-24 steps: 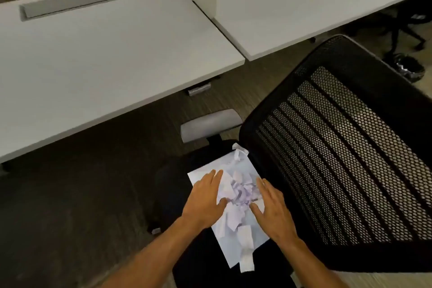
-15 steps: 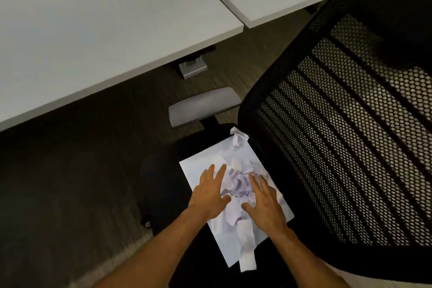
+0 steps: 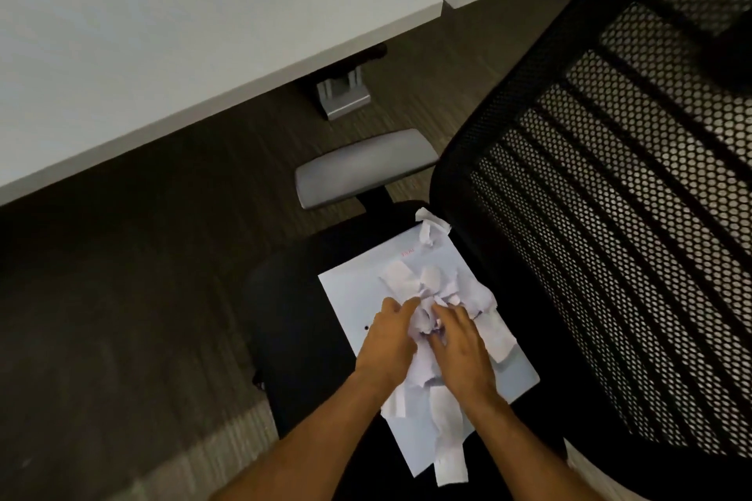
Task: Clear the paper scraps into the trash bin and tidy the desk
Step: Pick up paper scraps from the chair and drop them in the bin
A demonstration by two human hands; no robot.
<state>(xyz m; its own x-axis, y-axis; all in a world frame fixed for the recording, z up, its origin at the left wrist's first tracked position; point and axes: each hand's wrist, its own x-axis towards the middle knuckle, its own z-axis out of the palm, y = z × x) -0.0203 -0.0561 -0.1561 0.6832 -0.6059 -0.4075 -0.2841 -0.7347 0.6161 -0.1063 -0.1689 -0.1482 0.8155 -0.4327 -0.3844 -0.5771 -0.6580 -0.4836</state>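
Both hands press down on a heap of paper scraps (image 3: 431, 297) piled on a white sheet (image 3: 350, 297) that lies on the black seat (image 3: 293, 317) of an office chair, with its mesh backrest (image 3: 610, 216) to the right of the fingers. The left hand (image 3: 388, 342) and right hand (image 3: 462, 350) sit side by side, fingers loosely curled and slightly spread, their tips digging into the middle of the heap; they gather it but do not clamp any one piece. More torn strips trail behind the wrists toward the near edge of the sheet, and one crumpled scrap (image 3: 432, 230) lies well ahead of the fingertips at the sheet's far corner. The table (image 3: 162, 33) stands off to the upper left of the fingers, bare where it shows. No trash bin is in view.

To do this well, I judge it best to rake the loose strips inward, then lift the sheet by its edges as a tray. Grabbing handfuls risks scraps falling off the seat onto the floor (image 3: 122, 297).
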